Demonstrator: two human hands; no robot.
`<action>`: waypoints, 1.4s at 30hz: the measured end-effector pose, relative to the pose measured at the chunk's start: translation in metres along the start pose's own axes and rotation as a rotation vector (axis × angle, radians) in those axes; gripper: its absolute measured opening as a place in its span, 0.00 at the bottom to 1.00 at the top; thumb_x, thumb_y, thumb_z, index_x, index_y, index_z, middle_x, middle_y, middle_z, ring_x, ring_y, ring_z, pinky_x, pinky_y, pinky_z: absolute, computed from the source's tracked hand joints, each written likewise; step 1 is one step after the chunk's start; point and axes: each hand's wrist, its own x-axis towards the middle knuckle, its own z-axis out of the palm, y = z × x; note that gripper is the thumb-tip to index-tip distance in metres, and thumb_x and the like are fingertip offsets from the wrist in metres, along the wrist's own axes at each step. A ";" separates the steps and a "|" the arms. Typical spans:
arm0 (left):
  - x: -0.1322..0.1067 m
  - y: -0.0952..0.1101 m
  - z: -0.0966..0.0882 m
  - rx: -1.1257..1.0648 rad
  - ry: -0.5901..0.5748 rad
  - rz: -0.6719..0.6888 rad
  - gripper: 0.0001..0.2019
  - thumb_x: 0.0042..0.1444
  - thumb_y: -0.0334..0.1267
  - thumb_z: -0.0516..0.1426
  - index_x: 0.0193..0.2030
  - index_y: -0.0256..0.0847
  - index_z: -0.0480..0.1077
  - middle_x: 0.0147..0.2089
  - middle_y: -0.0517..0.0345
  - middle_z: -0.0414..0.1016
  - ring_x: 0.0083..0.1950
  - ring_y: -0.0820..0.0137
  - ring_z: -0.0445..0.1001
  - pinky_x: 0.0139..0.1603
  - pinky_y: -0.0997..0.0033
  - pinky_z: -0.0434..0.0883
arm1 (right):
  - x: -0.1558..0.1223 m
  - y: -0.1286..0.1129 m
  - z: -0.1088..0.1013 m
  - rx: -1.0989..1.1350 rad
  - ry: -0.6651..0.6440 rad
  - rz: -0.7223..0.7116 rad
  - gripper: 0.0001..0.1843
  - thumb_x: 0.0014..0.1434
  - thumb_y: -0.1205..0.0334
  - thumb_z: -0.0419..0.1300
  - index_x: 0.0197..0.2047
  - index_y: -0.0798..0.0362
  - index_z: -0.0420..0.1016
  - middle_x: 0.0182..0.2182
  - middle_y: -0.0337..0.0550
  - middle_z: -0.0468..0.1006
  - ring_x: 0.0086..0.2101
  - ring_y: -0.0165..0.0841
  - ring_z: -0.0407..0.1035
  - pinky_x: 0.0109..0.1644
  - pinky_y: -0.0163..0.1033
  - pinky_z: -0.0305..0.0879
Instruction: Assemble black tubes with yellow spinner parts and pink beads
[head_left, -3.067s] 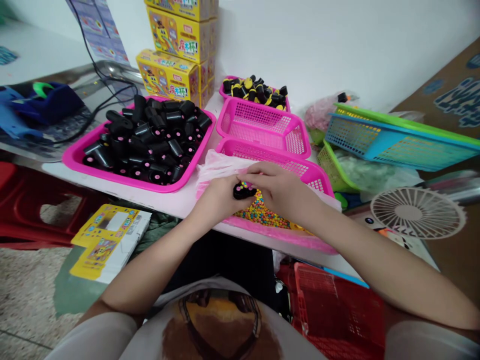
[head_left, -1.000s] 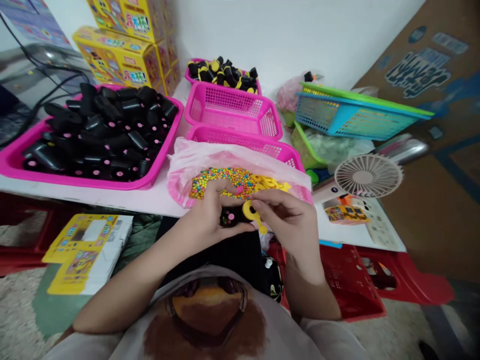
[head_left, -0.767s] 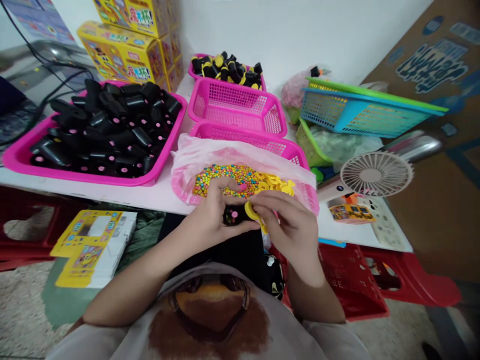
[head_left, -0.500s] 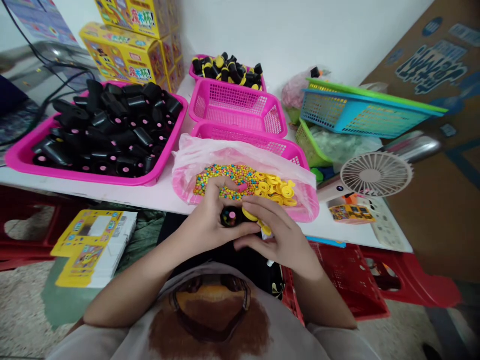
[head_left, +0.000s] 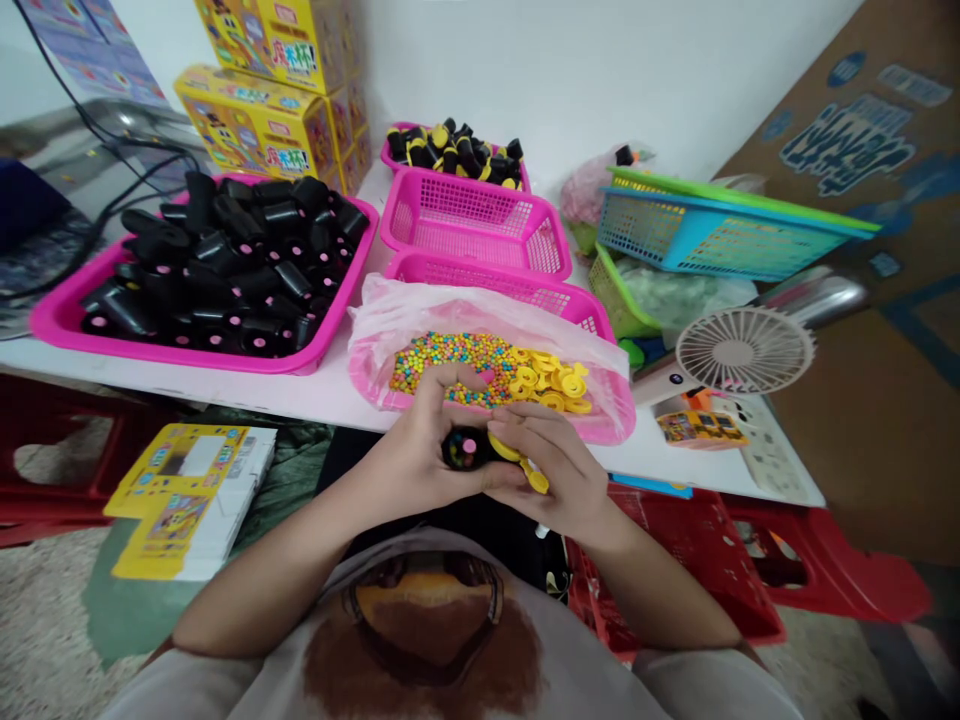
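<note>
My left hand [head_left: 416, 455] is closed around a small black tube with a pink centre [head_left: 462, 449], held just below the table edge. My right hand [head_left: 555, 462] pinches a yellow ring-shaped cap [head_left: 519, 462] against the tube's right side. Just beyond my hands, a pink basket lined with a plastic bag [head_left: 420, 320] holds small coloured candy beads [head_left: 450, 358] on the left and a heap of yellow caps [head_left: 555, 383] on the right.
A large pink tray [head_left: 56, 325] of black tubes sits at the left. Behind are an empty pink basket [head_left: 480, 215], a basket of finished black-and-yellow pieces [head_left: 454, 155], yellow boxes [head_left: 262, 110], blue and green baskets [head_left: 712, 240], and a small fan [head_left: 742, 350]. Red crates stand below.
My hands drew back from the candy basket toward my body with the black tube. My right hand picked up a yellow cap and brought it against the tube, lowering slightly.
</note>
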 end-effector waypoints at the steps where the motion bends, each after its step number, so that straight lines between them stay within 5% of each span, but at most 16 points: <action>1: 0.000 0.000 0.000 -0.001 -0.005 -0.009 0.28 0.55 0.42 0.71 0.52 0.50 0.57 0.48 0.59 0.74 0.44 0.67 0.85 0.45 0.67 0.85 | -0.001 0.000 0.001 0.011 0.008 0.016 0.37 0.66 0.60 0.68 0.74 0.48 0.64 0.46 0.51 0.84 0.50 0.47 0.81 0.55 0.53 0.82; 6: 0.000 0.001 0.000 0.022 0.002 0.013 0.28 0.56 0.44 0.70 0.53 0.50 0.56 0.50 0.58 0.74 0.44 0.68 0.86 0.49 0.66 0.85 | -0.006 -0.003 0.003 -0.016 -0.021 0.062 0.38 0.68 0.62 0.65 0.77 0.47 0.59 0.51 0.54 0.83 0.55 0.48 0.79 0.58 0.55 0.81; 12: -0.001 0.000 0.000 -0.040 -0.054 -0.029 0.31 0.55 0.42 0.71 0.54 0.52 0.54 0.46 0.60 0.77 0.43 0.64 0.87 0.48 0.60 0.85 | -0.002 0.001 -0.005 -0.070 -0.080 -0.096 0.34 0.72 0.58 0.60 0.77 0.58 0.58 0.47 0.55 0.84 0.55 0.47 0.79 0.57 0.51 0.82; 15: 0.000 -0.001 0.000 -0.083 -0.049 -0.070 0.35 0.51 0.41 0.73 0.52 0.52 0.52 0.48 0.60 0.79 0.42 0.64 0.86 0.44 0.61 0.85 | 0.004 0.001 -0.009 -0.044 -0.091 -0.096 0.31 0.73 0.57 0.59 0.75 0.56 0.62 0.50 0.54 0.84 0.55 0.43 0.79 0.58 0.49 0.81; 19: 0.002 -0.001 0.002 -0.181 -0.099 -0.164 0.40 0.47 0.45 0.76 0.51 0.52 0.48 0.38 0.65 0.78 0.36 0.63 0.85 0.34 0.63 0.83 | 0.008 -0.004 -0.011 -0.040 -0.087 -0.050 0.28 0.77 0.54 0.53 0.75 0.54 0.62 0.50 0.53 0.84 0.53 0.42 0.80 0.59 0.50 0.81; 25: -0.001 -0.001 0.005 -0.261 -0.095 -0.160 0.38 0.48 0.39 0.74 0.48 0.51 0.47 0.37 0.66 0.80 0.32 0.68 0.83 0.30 0.68 0.80 | 0.002 -0.005 -0.013 -0.145 -0.114 -0.164 0.36 0.73 0.67 0.57 0.79 0.59 0.52 0.47 0.51 0.86 0.53 0.41 0.80 0.60 0.46 0.81; 30: -0.004 0.000 0.005 -0.263 -0.128 -0.138 0.37 0.48 0.39 0.75 0.49 0.51 0.49 0.38 0.65 0.83 0.32 0.64 0.85 0.29 0.68 0.80 | 0.001 0.000 -0.013 -0.133 -0.071 -0.233 0.33 0.73 0.70 0.57 0.77 0.62 0.57 0.41 0.47 0.88 0.47 0.38 0.83 0.59 0.40 0.80; 35: -0.004 0.001 0.004 -0.155 -0.039 -0.064 0.37 0.49 0.33 0.75 0.48 0.51 0.50 0.39 0.66 0.83 0.38 0.64 0.87 0.34 0.69 0.81 | 0.004 0.005 -0.017 0.221 -0.047 -0.001 0.34 0.69 0.48 0.65 0.72 0.53 0.69 0.49 0.52 0.86 0.54 0.40 0.80 0.59 0.46 0.80; 39: -0.004 -0.003 0.005 -0.065 -0.040 0.030 0.35 0.51 0.32 0.74 0.48 0.51 0.51 0.42 0.63 0.85 0.41 0.64 0.87 0.39 0.66 0.83 | 0.000 0.004 -0.019 0.417 0.015 0.170 0.21 0.70 0.50 0.63 0.63 0.43 0.80 0.51 0.49 0.87 0.54 0.38 0.81 0.59 0.45 0.80; 42: -0.004 -0.007 0.007 -0.024 -0.016 0.082 0.35 0.52 0.34 0.74 0.49 0.52 0.51 0.42 0.62 0.85 0.40 0.64 0.87 0.38 0.67 0.82 | -0.003 0.003 -0.016 0.454 0.025 0.226 0.20 0.69 0.51 0.66 0.62 0.41 0.81 0.50 0.47 0.87 0.53 0.39 0.81 0.59 0.46 0.80</action>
